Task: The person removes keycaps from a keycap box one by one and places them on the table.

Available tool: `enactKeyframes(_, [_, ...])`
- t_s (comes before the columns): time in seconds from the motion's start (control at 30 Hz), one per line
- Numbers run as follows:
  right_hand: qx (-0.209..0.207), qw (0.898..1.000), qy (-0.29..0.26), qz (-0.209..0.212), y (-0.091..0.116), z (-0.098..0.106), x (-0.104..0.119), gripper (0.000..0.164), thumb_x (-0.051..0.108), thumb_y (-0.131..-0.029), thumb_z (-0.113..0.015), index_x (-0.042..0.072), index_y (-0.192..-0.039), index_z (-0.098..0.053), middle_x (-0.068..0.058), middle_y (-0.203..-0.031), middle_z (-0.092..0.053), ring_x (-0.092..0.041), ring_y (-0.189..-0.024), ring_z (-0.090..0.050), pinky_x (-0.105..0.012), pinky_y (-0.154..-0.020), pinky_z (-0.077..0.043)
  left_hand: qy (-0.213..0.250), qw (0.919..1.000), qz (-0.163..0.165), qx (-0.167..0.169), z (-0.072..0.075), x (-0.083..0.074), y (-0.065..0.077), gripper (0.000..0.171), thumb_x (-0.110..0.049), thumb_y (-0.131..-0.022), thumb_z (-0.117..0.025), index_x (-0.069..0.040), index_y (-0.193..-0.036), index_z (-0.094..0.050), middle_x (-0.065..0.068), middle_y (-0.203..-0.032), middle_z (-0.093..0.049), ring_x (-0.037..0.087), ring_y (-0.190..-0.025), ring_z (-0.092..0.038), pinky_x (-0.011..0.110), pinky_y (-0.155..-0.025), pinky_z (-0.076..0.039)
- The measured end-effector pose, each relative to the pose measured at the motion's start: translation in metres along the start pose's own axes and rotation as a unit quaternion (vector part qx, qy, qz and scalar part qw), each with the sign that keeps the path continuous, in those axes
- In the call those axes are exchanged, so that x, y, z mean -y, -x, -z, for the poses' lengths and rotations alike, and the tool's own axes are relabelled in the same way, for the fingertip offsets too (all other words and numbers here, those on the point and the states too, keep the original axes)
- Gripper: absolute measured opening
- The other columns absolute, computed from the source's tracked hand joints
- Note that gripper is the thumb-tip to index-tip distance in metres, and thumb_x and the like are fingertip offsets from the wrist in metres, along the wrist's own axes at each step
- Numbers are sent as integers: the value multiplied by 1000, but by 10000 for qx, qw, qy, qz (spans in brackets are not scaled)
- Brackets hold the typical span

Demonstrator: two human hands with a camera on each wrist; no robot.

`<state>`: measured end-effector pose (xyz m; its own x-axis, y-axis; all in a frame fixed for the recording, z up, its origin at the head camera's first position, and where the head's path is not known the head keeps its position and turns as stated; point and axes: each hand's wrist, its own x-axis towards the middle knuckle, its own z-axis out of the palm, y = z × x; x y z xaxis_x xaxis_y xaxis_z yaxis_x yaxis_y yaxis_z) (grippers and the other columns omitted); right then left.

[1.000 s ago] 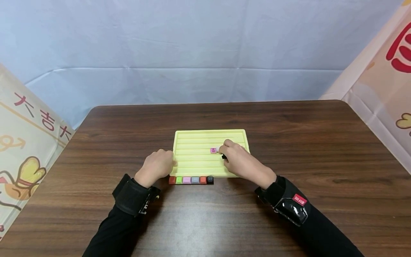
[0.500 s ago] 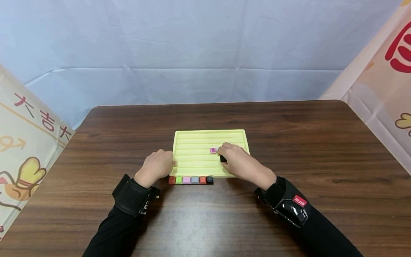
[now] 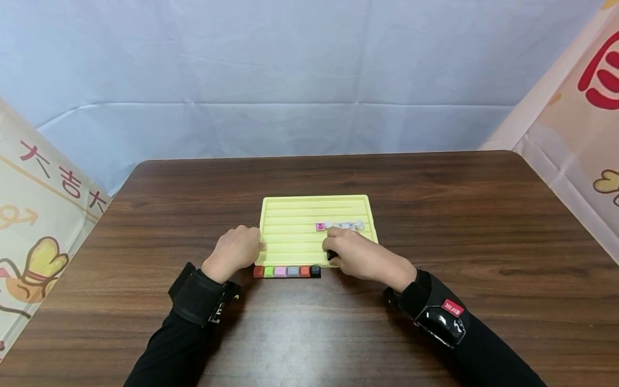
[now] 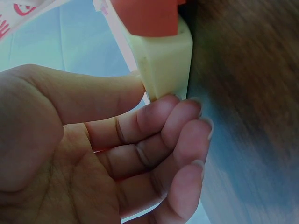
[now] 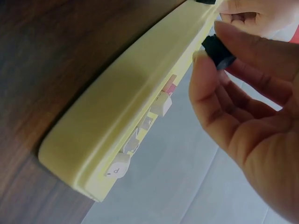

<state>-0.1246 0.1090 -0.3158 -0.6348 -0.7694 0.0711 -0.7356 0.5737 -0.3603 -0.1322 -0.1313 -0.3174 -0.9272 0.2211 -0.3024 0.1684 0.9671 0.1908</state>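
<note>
1. Black keycap [image 5: 218, 52]: pinched in the right hand [image 3: 362, 255], above the near part of the yellow tray [image 3: 290, 215].
2. Left hand [image 3: 237, 249] grips the tray's left edge.
3. Positioning the keycap seems the present step; the next move likely calls for exact aim.

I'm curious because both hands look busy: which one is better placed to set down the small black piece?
Probably the right hand: it pinches the black piece near the yellow tray, while the left hand grips the tray itself.
</note>
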Motion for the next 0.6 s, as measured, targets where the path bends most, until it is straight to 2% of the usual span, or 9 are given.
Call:
enactKeyframes(0.3, [403, 9990, -77, 195, 3, -3, 6, 14, -2, -75, -71, 6, -76, -59, 0, -72, -47, -11, -65, -47, -21, -60, -41, -73, 9999, -7, -71, 1, -1, -1, 31, -19, -92, -55, -9, -63, -51, 1, -55, -31, 16, -48, -35, 28, -50, -29])
enactKeyframes(0.43, [494, 9980, 114, 379, 5, -5, 8, 15, -3, -72, -73, 5, -77, -62, 0, -72, -48, -12, -67, -51, -22, -62, -42, -69, 9999, -6, -73, 1, -1, -1, 31, -19, -92, -55, -9, -63, -51, 1, -55, -30, 16, -48, -35, 28, -50, -29])
enactKeyframes(0.6, [601, 9968, 327, 418, 6, -6, 10, 14, -3, -72, -73, 6, -78, -64, 1, -71, -46, -12, -67, -52, -21, -60, -42, -45, 9999, -35, -95, 1, 0, -1, 32, -18, -92, -55, -9, -62, -51, 1, -55, -30, 16, -48, -34, 28, -50, -28])
